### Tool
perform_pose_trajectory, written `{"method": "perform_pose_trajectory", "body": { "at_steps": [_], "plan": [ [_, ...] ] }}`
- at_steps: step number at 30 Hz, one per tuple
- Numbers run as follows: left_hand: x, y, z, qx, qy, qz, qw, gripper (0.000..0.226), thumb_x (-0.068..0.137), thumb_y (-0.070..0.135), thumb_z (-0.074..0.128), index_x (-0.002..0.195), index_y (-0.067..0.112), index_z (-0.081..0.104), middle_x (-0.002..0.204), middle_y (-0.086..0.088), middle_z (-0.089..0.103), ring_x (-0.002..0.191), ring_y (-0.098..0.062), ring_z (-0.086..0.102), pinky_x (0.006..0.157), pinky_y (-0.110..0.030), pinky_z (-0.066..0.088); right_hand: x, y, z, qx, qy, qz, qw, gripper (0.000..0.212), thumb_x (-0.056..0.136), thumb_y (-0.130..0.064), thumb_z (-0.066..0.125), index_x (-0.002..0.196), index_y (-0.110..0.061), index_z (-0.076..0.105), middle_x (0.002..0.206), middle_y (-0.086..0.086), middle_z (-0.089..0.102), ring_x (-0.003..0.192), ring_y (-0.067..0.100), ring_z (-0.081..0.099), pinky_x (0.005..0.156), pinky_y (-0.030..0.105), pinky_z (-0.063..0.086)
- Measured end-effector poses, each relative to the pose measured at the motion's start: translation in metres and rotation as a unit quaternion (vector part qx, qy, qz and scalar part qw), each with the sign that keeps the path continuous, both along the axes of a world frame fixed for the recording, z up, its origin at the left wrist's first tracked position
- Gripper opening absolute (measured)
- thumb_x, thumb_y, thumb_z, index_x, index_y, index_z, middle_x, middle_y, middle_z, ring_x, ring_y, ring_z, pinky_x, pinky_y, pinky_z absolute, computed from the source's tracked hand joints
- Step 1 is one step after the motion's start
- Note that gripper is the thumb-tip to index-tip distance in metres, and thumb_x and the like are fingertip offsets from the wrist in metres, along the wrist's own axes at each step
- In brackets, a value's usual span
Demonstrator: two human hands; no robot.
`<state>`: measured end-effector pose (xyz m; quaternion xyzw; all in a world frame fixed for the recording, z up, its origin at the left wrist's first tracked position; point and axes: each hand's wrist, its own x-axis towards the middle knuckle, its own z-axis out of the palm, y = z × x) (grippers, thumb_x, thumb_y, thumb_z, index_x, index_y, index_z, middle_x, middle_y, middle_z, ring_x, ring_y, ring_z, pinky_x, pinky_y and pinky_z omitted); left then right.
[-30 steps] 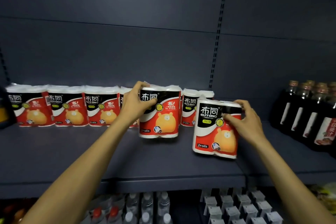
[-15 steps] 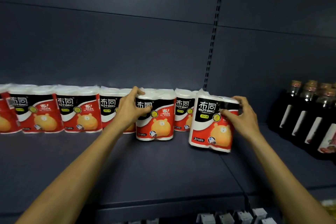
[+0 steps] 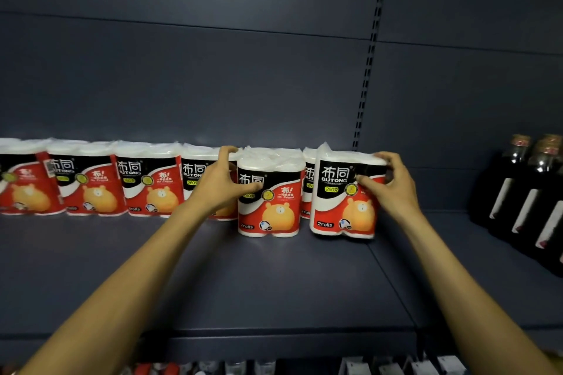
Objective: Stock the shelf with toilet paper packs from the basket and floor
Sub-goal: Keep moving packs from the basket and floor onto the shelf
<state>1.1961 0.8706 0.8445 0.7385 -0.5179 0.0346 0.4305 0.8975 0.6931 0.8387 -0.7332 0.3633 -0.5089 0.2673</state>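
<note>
Gripping two packs upright on the shelf (image 3: 274, 283), left hand (image 3: 219, 186) clamped on the middle pack (image 3: 271, 207), right hand (image 3: 390, 189) on the end pack (image 3: 341, 201), seemingly touching a back-row pack (image 3: 308, 186)

The shelf (image 3: 274, 283) looks like painted metal, dark blue-grey, matt and smooth, and the back panel (image 3: 213, 76) has the same finish. The slotted upright (image 3: 367, 70) at 1 o'clock is dark metal too. The packs (image 3: 146, 183) are wrapped in thin glossy plastic film, which wrinkles at the top and shines; the white paper rolls show through it. The bottles (image 3: 518, 186) at 3 o'clock look like dark glossy glass or plastic, with smooth paper-like labels.
</note>
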Motion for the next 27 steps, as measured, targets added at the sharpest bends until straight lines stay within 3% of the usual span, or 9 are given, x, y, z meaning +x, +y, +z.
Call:
{"method": "perform_pose_trajectory", "body": {
  "at_steps": [3, 7, 10, 15, 20, 24, 27],
  "plan": [
    [0.008, 0.010, -0.002, 0.044, -0.010, 0.040, 0.998, 0.084, 0.067, 0.055, 0.079, 0.132, 0.025, 0.035, 0.105, 0.001, 0.059, 0.094, -0.020, 0.060, 0.080, -0.041, 0.056, 0.009, -0.004, -0.002, -0.006, -0.001, 0.016, 1.000, 0.053, 0.065, -0.036, 0.083, 0.108, -0.042, 0.052, 0.121, -0.002, 0.058, 0.108, 0.017, 0.059, 0.089, 0.047, 0.054],
    [0.018, 0.022, -0.007, 0.122, -0.022, 0.045, 0.991, 0.052, 0.075, 0.048, 0.074, 0.114, 0.020, 0.056, 0.098, 0.001, 0.068, 0.084, -0.016, 0.064, 0.075, -0.032, 0.052, 0.018, -0.005, -0.008, 0.003, -0.007, 0.031, 0.999, 0.054, 0.067, -0.030, 0.084, 0.107, -0.043, 0.051, 0.125, -0.002, 0.055, 0.113, 0.018, 0.058, 0.091, 0.048, 0.054],
    [0.020, 0.028, -0.012, 0.138, -0.019, 0.038, 0.989, 0.039, 0.078, 0.044, 0.072, 0.107, 0.021, 0.062, 0.091, 0.002, 0.069, 0.077, -0.012, 0.065, 0.069, -0.028, 0.052, 0.019, -0.005, -0.016, 0.003, -0.019, 0.039, 0.999, 0.056, 0.068, -0.028, 0.085, 0.110, -0.040, 0.051, 0.127, 0.000, 0.055, 0.113, 0.018, 0.058, 0.092, 0.047, 0.054],
    [0.019, 0.033, -0.018, 0.139, -0.019, 0.039, 0.989, 0.033, 0.080, 0.039, 0.070, 0.106, 0.020, 0.062, 0.093, -0.001, 0.070, 0.080, -0.015, 0.065, 0.071, -0.034, 0.056, 0.020, -0.004, -0.026, -0.002, 0.003, 0.034, 0.999, 0.061, 0.070, -0.029, 0.084, 0.117, -0.037, 0.047, 0.128, 0.001, 0.052, 0.115, 0.018, 0.056, 0.094, 0.046, 0.053],
    [0.015, 0.040, -0.019, 0.133, -0.020, 0.044, 0.990, 0.031, 0.082, 0.036, 0.070, 0.106, 0.018, 0.062, 0.087, 0.003, 0.066, 0.077, -0.012, 0.063, 0.057, -0.022, 0.046, 0.019, -0.003, -0.022, -0.009, 0.039, 0.027, 0.999, 0.063, 0.073, -0.028, 0.082, 0.124, -0.029, 0.046, 0.126, 0.004, 0.049, 0.115, 0.022, 0.054, 0.092, 0.039, 0.050],
    [0.014, 0.048, -0.020, 0.138, -0.016, 0.048, 0.989, 0.033, 0.083, 0.037, 0.070, 0.109, 0.018, 0.060, 0.096, -0.002, 0.069, 0.083, -0.016, 0.065, 0.068, -0.027, 0.050, 0.015, 0.002, -0.016, 0.007, 0.067, 0.022, 0.997, 0.072, 0.072, -0.032, 0.083, 0.132, -0.028, 0.042, 0.131, 0.008, 0.045, 0.117, 0.024, 0.051, 0.093, 0.038, 0.048],
    [0.014, 0.056, -0.019, 0.139, -0.011, 0.054, 0.989, 0.036, 0.081, 0.039, 0.070, 0.111, 0.020, 0.060, 0.102, -0.003, 0.070, 0.087, -0.017, 0.065, 0.074, -0.029, 0.051, 0.010, 0.017, -0.009, -0.026, 0.028, -0.035, 0.999, 0.071, 0.077, -0.037, 0.078, 0.134, -0.025, 0.039, 0.132, 0.006, 0.046, 0.107, 0.018, 0.054, 0.086, 0.037, 0.049]
  ]
}}
